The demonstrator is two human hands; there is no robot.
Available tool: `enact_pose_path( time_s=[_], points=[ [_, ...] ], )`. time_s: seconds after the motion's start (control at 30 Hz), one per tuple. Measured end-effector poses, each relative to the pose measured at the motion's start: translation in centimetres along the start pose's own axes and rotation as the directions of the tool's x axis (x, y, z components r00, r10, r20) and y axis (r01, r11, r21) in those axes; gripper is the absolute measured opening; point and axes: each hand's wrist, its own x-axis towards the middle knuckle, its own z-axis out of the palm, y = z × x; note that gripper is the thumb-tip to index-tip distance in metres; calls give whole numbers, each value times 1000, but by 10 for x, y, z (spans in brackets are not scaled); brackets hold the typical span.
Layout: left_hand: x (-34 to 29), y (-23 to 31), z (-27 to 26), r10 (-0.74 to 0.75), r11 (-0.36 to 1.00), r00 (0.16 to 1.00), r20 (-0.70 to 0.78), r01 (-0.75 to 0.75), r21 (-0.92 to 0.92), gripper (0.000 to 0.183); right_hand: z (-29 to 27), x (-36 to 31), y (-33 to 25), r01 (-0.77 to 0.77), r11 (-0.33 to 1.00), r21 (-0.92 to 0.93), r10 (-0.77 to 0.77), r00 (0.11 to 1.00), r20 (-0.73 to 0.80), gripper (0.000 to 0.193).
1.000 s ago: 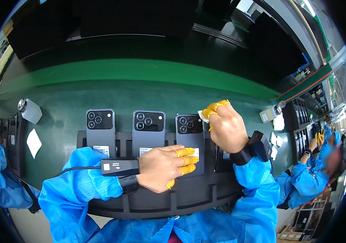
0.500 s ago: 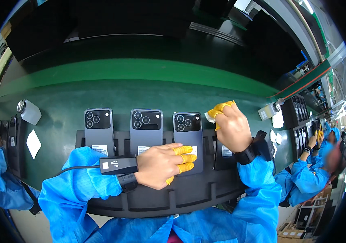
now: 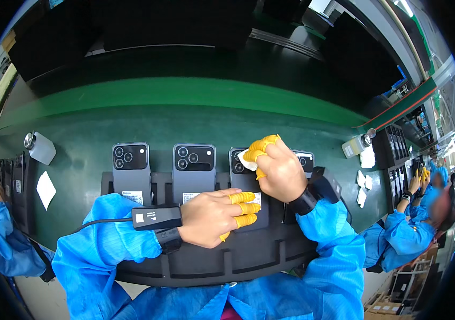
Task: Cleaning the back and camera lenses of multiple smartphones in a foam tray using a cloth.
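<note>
Four smartphones lie in a row in a black tray (image 3: 195,271): a left phone (image 3: 133,178), a middle phone (image 3: 194,181), a third phone (image 3: 242,182) and a right phone (image 3: 307,159) mostly hidden by my right hand. Each shows its back and camera block. My left hand (image 3: 211,218) rests flat across the lower part of the third phone, fingers stretched, with yellow finger covers. Pinched in the yellow-covered fingers of my right hand (image 3: 280,168), a white wiping cloth (image 3: 246,160) touches that phone's camera block.
A white bottle (image 3: 43,149) and a white cloth sheet (image 3: 46,190) are at the left of the green table (image 3: 184,122). On the right stand another bottle (image 3: 354,146) and white cloth pieces (image 3: 362,189). Co-workers in blue sleeves (image 3: 406,234) work beside more trays on both sides.
My right hand has moved left with the cloth, from beyond the third phone onto its camera block, uncovering part of the right phone's camera block. My left hand stays put.
</note>
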Motion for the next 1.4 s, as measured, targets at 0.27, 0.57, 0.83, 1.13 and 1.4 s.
enact_pose_path(
  time_s=[0.27, 0.57, 0.83, 1.13, 1.4],
  points=[
    [-2, -2, -1, 23, 1000, 1000, -15, -23, 15, 57, 0, 0, -5, 69, 998, -15, -68, 997, 28, 27],
    [0, 1, -4, 5, 1000, 1000, 6, -5, 9, 57, 7, -1, -15, 118, 990, 76, -119, 993, 5, 22],
    [1, 0, -1, 16, 1000, 999, -52, -17, -11, 56, 11, 0, -21, 102, 993, 64, -103, 995, 11, 22],
    [0, 1, -3, 17, 999, 998, -69, -14, 50, 50, -4, -11, -41, -115, 989, -89, 121, 990, 67, 22],
    [0, 0, -1, 0, 997, 1000, -27, 2, 81, 45, 9, -9, -41, -120, 987, -105, 123, 992, 24, 22]
  ],
)
